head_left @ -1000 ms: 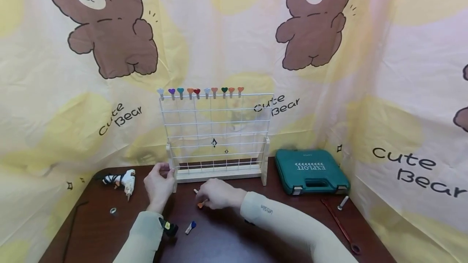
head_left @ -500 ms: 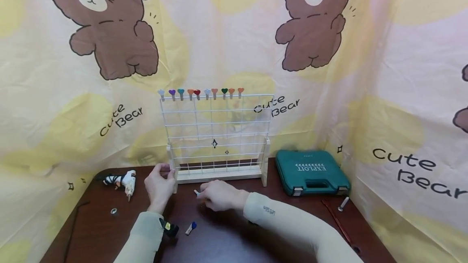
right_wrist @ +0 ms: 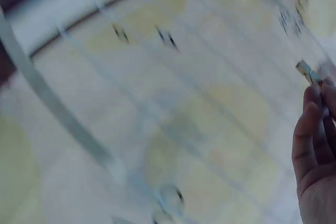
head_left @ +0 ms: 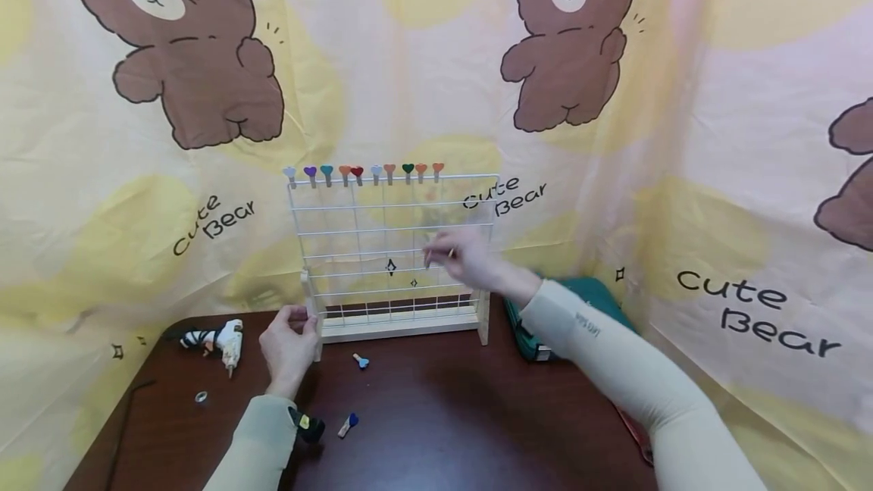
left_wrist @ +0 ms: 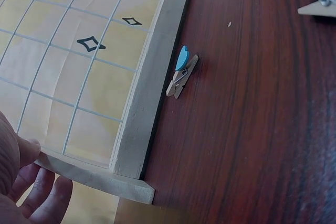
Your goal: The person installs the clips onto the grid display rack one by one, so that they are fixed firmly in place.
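Note:
A white wire grid (head_left: 385, 205) stands upright in a wooden base (head_left: 402, 331). Along its top wire sit several heart-topped clothespins (head_left: 327, 172), grouped from the left end rightward. My left hand (head_left: 289, 347) grips the left wooden post (left_wrist: 94, 178), thumb on one side and fingers on the other. Raised in front of the grid, my right hand (head_left: 470, 258) pinches a small wooden clothespin (right_wrist: 307, 71); its heart end is hidden by the fingers. On the table lie a clothespin with a light blue heart (head_left: 361, 361) and one with a dark blue heart (head_left: 348, 424).
Left on the brown table (head_left: 409, 430) are a white glue gun (head_left: 230, 343), a metal nut (head_left: 201, 397) and a thin dark rod (head_left: 121, 430). My right arm partly covers a green tool case (head_left: 600, 298) and a red wrench (head_left: 634, 438). A bear-printed cloth (head_left: 409, 59) hangs behind.
My right hand has picked up the orange-heart clothespin and risen from the table to the grid's middle, uncovering the light blue one. My left hand keeps its grip on the post.

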{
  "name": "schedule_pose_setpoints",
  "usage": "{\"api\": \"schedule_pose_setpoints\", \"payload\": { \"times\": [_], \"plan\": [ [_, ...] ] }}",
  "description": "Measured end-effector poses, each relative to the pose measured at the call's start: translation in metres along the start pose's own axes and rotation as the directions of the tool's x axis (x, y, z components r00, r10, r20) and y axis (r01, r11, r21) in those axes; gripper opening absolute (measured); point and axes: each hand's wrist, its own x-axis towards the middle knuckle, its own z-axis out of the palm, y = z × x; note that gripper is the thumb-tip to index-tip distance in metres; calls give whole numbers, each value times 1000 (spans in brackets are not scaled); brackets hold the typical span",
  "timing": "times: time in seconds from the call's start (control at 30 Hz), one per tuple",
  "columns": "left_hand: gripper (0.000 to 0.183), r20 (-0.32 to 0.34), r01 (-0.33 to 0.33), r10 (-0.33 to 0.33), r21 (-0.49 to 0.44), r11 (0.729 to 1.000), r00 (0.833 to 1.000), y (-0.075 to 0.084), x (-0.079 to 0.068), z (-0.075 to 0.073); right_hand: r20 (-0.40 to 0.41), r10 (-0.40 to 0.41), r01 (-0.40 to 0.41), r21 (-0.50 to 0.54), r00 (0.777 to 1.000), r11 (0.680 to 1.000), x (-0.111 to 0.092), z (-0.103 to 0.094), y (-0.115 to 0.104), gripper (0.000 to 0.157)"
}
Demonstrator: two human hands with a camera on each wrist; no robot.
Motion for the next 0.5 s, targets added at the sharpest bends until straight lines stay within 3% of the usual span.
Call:
{"api": "schedule_pose_setpoints", "payload": {
  "times": [0.13,0.3,0.4,0.5],
  "plan": [
    [16,0,3,-3,7,1000,1000,0,1,-2,-173,77,-86,-49,982,995,26,-47,-1,13],
    [16,6,24,-24,13,1000,1000,-1,1,-2,-294,153,-194,-116,943,974,55,-87,2,8],
    [16,10,29,-29,10,1000,1000,0,1,-1,-327,156,-220,-170,932,960,66,-99,7,8],
    [15,13,27,-28,14,1000,1000,0,0,0,-311,192,-260,-194,931,946,70,-103,12,8]
  ]
}}
